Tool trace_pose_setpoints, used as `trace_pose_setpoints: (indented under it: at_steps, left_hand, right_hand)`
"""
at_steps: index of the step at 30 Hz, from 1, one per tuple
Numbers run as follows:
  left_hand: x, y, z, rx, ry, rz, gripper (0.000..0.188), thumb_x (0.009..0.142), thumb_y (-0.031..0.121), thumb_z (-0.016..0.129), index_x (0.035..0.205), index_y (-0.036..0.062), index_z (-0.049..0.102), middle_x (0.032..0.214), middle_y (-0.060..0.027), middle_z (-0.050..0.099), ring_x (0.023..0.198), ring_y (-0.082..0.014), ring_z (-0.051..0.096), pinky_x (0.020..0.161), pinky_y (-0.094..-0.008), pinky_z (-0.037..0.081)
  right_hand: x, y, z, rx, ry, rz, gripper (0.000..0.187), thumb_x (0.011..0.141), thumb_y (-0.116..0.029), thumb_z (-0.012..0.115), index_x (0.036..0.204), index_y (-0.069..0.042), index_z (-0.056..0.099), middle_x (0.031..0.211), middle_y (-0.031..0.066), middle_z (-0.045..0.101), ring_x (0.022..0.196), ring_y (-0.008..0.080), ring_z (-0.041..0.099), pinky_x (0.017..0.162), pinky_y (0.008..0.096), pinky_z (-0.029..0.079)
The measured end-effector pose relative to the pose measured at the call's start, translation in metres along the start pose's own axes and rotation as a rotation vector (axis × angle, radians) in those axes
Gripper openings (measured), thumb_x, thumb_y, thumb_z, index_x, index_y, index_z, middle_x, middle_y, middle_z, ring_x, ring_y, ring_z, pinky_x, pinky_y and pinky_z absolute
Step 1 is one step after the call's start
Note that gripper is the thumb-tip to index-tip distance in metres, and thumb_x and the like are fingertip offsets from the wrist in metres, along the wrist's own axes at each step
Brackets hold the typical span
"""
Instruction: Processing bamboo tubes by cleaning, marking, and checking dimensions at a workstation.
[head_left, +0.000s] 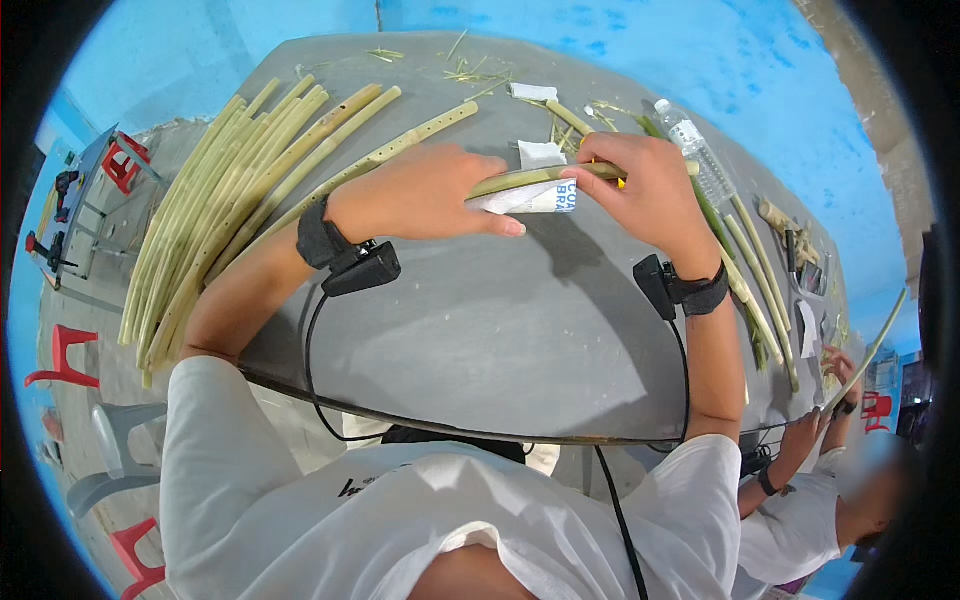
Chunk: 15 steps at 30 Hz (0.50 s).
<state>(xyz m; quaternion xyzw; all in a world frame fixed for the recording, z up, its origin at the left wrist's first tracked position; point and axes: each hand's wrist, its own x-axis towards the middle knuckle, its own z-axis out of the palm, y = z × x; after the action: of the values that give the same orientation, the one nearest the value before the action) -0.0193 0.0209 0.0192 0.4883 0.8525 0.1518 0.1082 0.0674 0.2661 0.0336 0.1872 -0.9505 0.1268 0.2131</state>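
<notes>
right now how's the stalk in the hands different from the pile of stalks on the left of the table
The held stalk is a single piece, lifted off the grey table between the left hand and right hand, with a white wrapper against it. The pile of stalks is many long pieces lying loose on the table, untouched. Both are pale green-yellow cane.

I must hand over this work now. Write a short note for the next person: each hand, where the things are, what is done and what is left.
Left hand: closed on a piece of white paper wrapped under a green cane stalk.
Right hand: grips the same stalk at its other end; something yellow shows under the fingers, too hidden to name.
On the grey table: a large bundle of stalks at the left, a few stalks at the right beside a plastic bottle, and paper scraps behind the hands.
Done: cannot tell which stalks are finished.
Left: the held stalk is in work; the left bundle looks untouched.
</notes>
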Motion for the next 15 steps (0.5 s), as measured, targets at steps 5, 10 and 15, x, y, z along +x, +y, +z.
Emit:
trace_pose_setpoints:
  at_steps: [5, 10, 15]
  left_hand:
    - [-0.001, -0.007, 0.005, -0.205, 0.096, 0.204, 0.046, 0.091, 0.040, 0.069, 0.117, 0.0028, 0.063, 0.091, -0.0170, 0.068, 0.081, -0.0346, 0.065, 0.072, -0.0444, 0.050]
    - [-0.012, -0.005, -0.018, 0.017, 0.150, 0.112, 0.040, 0.093, 0.024, 0.064, 0.128, 0.0041, 0.059, 0.096, -0.0165, 0.069, 0.089, -0.0349, 0.065, 0.078, -0.0425, 0.050]
    - [-0.014, -0.048, -0.031, 0.155, 0.298, 0.079, 0.040, 0.087, 0.025, 0.069, 0.122, 0.0047, 0.062, 0.094, -0.0187, 0.067, 0.092, -0.0383, 0.063, 0.080, -0.0447, 0.049]
  right_hand:
    - [-0.002, -0.007, 0.010, 0.052, 0.090, -0.021, 0.023, 0.083, -0.029, 0.078, 0.082, -0.008, 0.069, 0.069, 0.0075, 0.065, 0.059, 0.0289, 0.061, 0.056, 0.0365, 0.046]
    - [-0.006, 0.001, -0.017, -0.026, 0.128, 0.033, 0.028, 0.083, -0.033, 0.079, 0.081, -0.008, 0.068, 0.064, 0.0068, 0.062, 0.056, 0.0276, 0.057, 0.054, 0.0354, 0.043]
    - [-0.011, 0.018, -0.049, -0.182, 0.219, 0.122, 0.033, 0.083, -0.037, 0.080, 0.079, -0.007, 0.067, 0.060, 0.0061, 0.058, 0.051, 0.0249, 0.050, 0.051, 0.0340, 0.038]
